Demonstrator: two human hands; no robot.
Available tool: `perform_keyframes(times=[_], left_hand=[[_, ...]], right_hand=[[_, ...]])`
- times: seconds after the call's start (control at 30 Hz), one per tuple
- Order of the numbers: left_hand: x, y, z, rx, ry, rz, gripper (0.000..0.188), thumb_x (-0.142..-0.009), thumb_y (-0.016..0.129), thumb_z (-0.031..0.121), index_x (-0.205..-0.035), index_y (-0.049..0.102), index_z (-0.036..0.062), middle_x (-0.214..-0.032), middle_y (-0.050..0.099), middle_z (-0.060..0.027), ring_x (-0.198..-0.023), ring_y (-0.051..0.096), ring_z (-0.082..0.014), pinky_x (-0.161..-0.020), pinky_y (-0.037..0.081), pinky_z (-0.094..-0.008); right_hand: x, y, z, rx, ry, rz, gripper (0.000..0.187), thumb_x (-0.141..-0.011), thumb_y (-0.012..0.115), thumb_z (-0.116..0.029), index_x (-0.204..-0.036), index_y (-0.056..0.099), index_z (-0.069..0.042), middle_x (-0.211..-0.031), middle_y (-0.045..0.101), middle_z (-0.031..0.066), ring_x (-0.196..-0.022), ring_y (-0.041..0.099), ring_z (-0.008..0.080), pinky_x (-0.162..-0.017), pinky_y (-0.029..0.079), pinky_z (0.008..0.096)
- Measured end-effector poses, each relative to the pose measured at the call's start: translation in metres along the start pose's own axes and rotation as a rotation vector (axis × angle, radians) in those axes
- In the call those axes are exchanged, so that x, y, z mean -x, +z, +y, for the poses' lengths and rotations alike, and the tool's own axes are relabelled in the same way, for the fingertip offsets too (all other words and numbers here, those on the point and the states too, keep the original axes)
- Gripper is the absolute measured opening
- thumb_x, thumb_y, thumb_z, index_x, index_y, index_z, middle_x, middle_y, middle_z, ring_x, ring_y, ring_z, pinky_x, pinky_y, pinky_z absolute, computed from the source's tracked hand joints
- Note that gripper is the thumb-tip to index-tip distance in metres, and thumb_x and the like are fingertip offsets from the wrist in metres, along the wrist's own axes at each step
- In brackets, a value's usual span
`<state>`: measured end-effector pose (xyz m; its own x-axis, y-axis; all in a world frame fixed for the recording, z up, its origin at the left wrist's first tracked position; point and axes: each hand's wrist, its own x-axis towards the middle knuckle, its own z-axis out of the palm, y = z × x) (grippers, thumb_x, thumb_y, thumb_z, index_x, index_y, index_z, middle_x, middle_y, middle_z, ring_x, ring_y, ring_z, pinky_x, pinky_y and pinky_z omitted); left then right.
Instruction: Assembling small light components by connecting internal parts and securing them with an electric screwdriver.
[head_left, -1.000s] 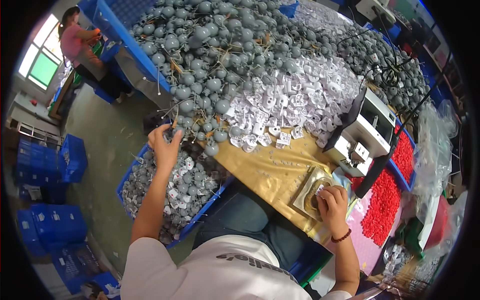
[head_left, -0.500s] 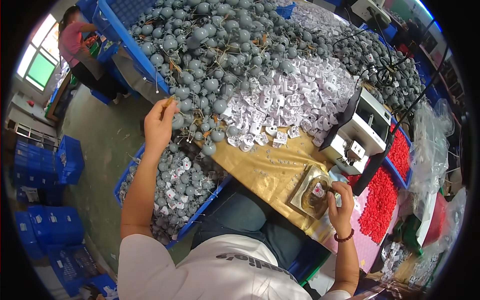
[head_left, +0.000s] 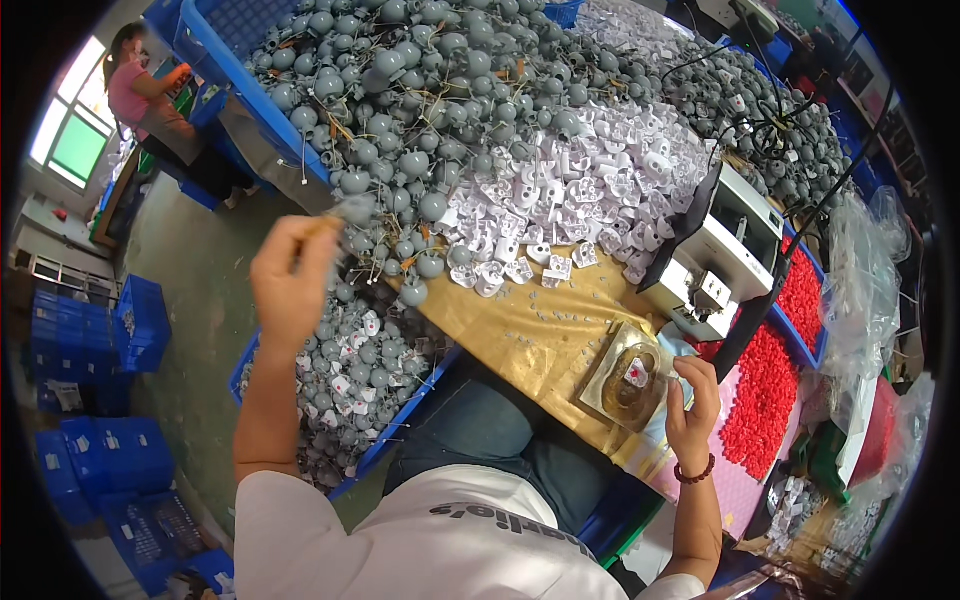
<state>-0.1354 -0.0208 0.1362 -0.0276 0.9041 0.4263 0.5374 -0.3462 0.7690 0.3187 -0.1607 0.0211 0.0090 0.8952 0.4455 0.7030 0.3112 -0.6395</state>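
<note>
My left hand is raised at the edge of the heap of grey round plastic parts, smeared by motion. Its thumb and fingers pinch a small yellow-brown piece; a blurred grey part lies just beyond the fingertips, and I cannot tell whether it is joined on. My right hand, a beaded bracelet at the wrist, hovers beside a metal block with loosely curled fingers apart and nothing visible in them. In the block's hollow sits a small white plastic piece with a red spot.
White plastic parts are heaped behind the gold-coloured table cover. A white machine stands right of them, near red pieces. Below my left arm is a blue crate of grey and white parts. Another person stands far left.
My left hand has moved left and a little down, the pinched piece still at its fingertips. My right hand has drawn back slightly from the metal block; the white piece stays in the hollow.
</note>
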Motion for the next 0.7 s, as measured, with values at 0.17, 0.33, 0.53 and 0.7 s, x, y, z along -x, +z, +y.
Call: perform_keyframes(times=[0.17,0.33,0.53,0.7], left_hand=[[0.036,0.075,0.067,0.361,-0.134,-0.911,0.009,-0.097,0.065,0.009,-0.097,0.068,0.0001,-0.086,0.067,-0.0031,-0.073,0.065,-0.0082,-0.064,0.052,-0.0259],[0.093,0.178,0.063,0.929,-0.788,-1.383,0.019,-0.102,0.062,0.019,-0.112,0.06,0.0026,-0.092,0.066,-0.0051,-0.075,0.065,-0.0109,-0.067,0.054,-0.0272],[0.12,0.211,0.058,0.8,-0.739,-1.192,0.034,-0.095,0.069,0.017,-0.124,0.057,0.0035,-0.108,0.063,-0.0094,-0.094,0.065,-0.0175,-0.078,0.056,-0.0297],[0.125,0.223,0.049,0.272,0.191,-0.903,0.039,-0.084,0.075,0.013,-0.12,0.061,0.0043,-0.117,0.061,-0.0137,-0.107,0.058,-0.0356,-0.094,0.049,-0.0422]], right_hand=[[-0.039,-0.008,-0.062,-0.17,-0.242,-0.148,0.043,-0.079,0.079,-0.006,-0.118,0.061,0.001,-0.118,0.063,0.0195,-0.108,0.062,0.0377,-0.092,0.051,0.0425],[-0.007,0.003,-0.064,-0.829,0.409,-0.446,0.029,-0.094,0.069,-0.006,-0.121,0.062,-0.001,-0.116,0.066,0.0157,-0.096,0.068,0.0214,-0.081,0.055,0.0298],[0.01,-0.013,-0.024,-0.245,0.33,-0.306,0.018,-0.094,0.068,-0.001,-0.112,0.069,-0.002,-0.087,0.069,0.008,-0.075,0.068,0.0201,-0.066,0.055,0.0306],[0.003,0.013,-0.01,0.235,-0.05,-0.22,0.035,-0.075,0.074,-0.002,-0.11,0.07,-0.005,-0.096,0.067,0.0093,-0.082,0.067,0.0271,-0.067,0.057,0.0364]])
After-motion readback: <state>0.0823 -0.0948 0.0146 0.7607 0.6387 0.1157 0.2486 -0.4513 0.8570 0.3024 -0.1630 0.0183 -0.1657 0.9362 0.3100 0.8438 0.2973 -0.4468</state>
